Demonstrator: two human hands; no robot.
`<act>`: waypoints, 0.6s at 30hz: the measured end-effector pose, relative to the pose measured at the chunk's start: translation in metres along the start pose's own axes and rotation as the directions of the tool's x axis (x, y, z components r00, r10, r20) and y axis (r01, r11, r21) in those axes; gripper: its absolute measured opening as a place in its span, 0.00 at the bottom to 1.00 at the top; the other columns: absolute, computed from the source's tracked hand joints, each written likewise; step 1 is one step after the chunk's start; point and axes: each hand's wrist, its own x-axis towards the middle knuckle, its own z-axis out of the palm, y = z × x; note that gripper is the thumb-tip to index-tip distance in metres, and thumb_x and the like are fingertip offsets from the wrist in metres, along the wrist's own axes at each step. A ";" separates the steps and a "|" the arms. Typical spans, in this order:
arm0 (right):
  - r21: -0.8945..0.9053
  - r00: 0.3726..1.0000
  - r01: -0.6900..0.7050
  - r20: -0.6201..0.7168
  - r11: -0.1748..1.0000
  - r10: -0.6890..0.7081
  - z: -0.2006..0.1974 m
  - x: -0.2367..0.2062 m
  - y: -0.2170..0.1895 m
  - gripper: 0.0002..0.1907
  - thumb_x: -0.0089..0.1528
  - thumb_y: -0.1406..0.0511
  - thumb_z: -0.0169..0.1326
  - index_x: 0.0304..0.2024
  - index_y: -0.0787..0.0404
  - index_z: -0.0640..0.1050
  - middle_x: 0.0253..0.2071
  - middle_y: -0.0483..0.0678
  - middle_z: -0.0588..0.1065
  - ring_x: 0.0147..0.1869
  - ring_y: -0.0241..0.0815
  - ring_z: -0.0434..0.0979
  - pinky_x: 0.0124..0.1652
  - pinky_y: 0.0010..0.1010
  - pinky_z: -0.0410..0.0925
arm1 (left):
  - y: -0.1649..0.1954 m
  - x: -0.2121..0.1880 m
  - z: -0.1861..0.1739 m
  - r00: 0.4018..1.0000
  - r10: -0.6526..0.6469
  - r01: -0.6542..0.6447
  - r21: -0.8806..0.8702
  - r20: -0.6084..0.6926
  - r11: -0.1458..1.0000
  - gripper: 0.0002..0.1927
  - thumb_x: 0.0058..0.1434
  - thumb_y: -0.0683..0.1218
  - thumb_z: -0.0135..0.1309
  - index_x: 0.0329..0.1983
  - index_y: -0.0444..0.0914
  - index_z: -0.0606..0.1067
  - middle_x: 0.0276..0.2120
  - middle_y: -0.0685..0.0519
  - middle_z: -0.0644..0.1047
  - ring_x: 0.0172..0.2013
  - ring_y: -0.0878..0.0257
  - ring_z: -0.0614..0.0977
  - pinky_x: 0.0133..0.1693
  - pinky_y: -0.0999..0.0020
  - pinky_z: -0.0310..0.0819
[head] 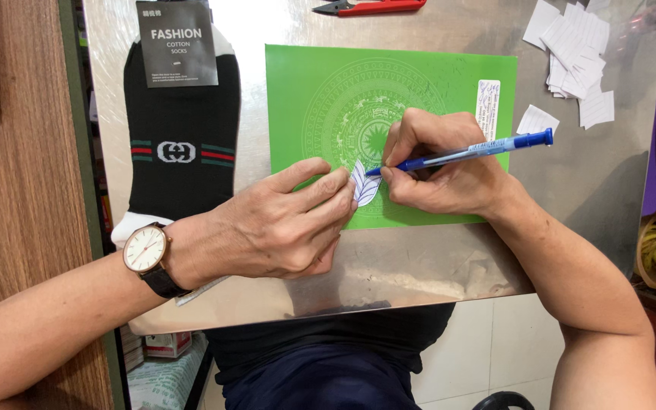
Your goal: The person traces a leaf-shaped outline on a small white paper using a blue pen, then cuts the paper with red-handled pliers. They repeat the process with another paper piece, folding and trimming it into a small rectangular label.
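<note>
Steel table (571, 182) (green card (434, 83) atop): right hand (442, 171) grips pen (465, 153).

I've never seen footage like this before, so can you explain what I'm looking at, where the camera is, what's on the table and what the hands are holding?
There is no machine here: a person wears one camera on the head, looking down at their own two hands over a shiny metal table. The right hand holds a blue pen, its tip on a small white leaf-shaped paper. The left hand, with a wristwatch, presses that paper onto a green card. Also lying there: packaged black socks, a red thread snipper and white paper slips.
</note>
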 end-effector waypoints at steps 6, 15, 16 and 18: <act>-0.033 0.996 -0.084 -0.043 0.996 0.082 0.001 0.000 -0.003 0.11 0.60 0.73 0.62 0.33 0.65 0.70 0.30 0.48 0.77 0.25 0.30 0.72 0.24 0.22 0.62 | 0.000 0.000 0.002 1.000 -0.009 0.009 -0.007 -0.012 1.000 0.13 0.55 0.43 0.57 0.35 0.26 0.81 0.43 0.40 0.79 0.50 0.52 0.79 0.56 0.56 0.73; 0.117 0.994 0.010 -0.111 0.993 0.003 0.001 -0.002 0.001 0.10 0.64 0.73 0.60 0.36 0.65 0.69 0.33 0.50 0.77 0.31 0.32 0.74 0.28 0.20 0.66 | 0.000 0.002 -0.001 0.999 -0.042 0.042 0.026 0.019 0.999 0.20 0.54 0.44 0.58 0.43 0.24 0.81 0.47 0.39 0.78 0.51 0.51 0.78 0.55 0.57 0.72; 0.109 0.993 -0.005 -0.119 0.994 0.018 0.001 -0.002 0.001 0.10 0.64 0.73 0.60 0.36 0.66 0.69 0.32 0.50 0.77 0.31 0.32 0.74 0.29 0.21 0.66 | 0.000 0.003 -0.002 0.999 -0.049 0.048 0.029 0.020 0.998 0.20 0.53 0.45 0.58 0.43 0.24 0.81 0.47 0.39 0.78 0.51 0.50 0.78 0.55 0.57 0.72; 0.095 0.989 -0.040 -0.140 0.995 0.053 0.004 -0.003 0.002 0.10 0.64 0.74 0.59 0.35 0.66 0.69 0.32 0.51 0.77 0.31 0.33 0.74 0.31 0.23 0.66 | -0.001 0.004 -0.003 0.998 -0.057 0.056 0.029 0.024 0.998 0.21 0.53 0.45 0.58 0.44 0.24 0.80 0.48 0.38 0.77 0.52 0.50 0.77 0.55 0.57 0.71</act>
